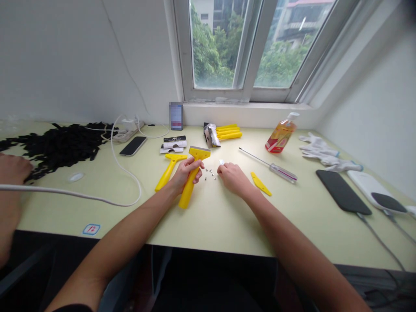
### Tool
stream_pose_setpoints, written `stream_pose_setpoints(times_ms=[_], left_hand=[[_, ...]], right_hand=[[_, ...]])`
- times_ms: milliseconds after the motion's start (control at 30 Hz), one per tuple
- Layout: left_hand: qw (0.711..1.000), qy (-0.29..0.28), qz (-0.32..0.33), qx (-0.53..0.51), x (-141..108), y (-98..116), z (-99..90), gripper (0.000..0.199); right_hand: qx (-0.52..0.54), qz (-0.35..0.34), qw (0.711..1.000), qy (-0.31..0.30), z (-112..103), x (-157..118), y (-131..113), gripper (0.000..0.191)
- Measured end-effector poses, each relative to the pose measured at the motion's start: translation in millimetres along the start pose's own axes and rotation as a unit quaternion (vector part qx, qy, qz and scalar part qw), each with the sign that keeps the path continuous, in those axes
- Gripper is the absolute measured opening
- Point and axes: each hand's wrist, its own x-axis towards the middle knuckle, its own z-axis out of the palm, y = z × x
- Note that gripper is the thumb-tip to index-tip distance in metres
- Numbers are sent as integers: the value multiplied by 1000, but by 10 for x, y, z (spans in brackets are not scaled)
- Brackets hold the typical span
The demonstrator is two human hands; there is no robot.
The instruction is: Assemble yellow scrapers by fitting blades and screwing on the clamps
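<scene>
My left hand (183,174) is wrapped round the handle of a yellow scraper (186,195), its wide head and metal edge pointing away from me. Lying just left of that hand is a second yellow scraper (167,174). My right hand (232,177) rests low at the table with its fingers pressed together; what they pinch, if anything, is hidden. A small whitish piece (221,161) shows beside its fingertips. Several tiny screws and nuts (212,174) lie between my hands. To the right are a flat yellow cover piece (260,184) and a screwdriver (282,172) with a clear handle.
Behind my hands are white and black packets (173,144), several yellow handles (229,131) and a propped phone (176,116). A drink bottle (281,133), gloves (325,151) and a dark phone (342,191) stand or lie right. Left are a cable (126,204), black strips (69,143) and another person's arm (11,173).
</scene>
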Motion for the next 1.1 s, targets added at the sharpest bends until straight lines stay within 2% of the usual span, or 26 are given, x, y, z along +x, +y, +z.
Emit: stream_pose_setpoints(times_ms=[233, 433, 567, 800, 1100], left_hand=[[1000, -14, -18, -13, -44, 45, 35, 34], [999, -25, -30, 6, -71, 55, 72, 34], [998, -28, -18, 47, -86, 27, 100, 31], [997, -60, -24, 51, -93, -53, 119, 29], [996, -72, -31, 45, -123, -37, 152, 33]], right_hand=[[104, -23, 993, 43, -134, -14, 18, 23], [235, -50, 961, 134, -266, -46, 52, 7], [296, -41, 938, 178, -302, -64, -20, 6], [325, -46, 915, 236, -265, -52, -104, 4], [418, -12, 878, 232, -203, -14, -114, 9]])
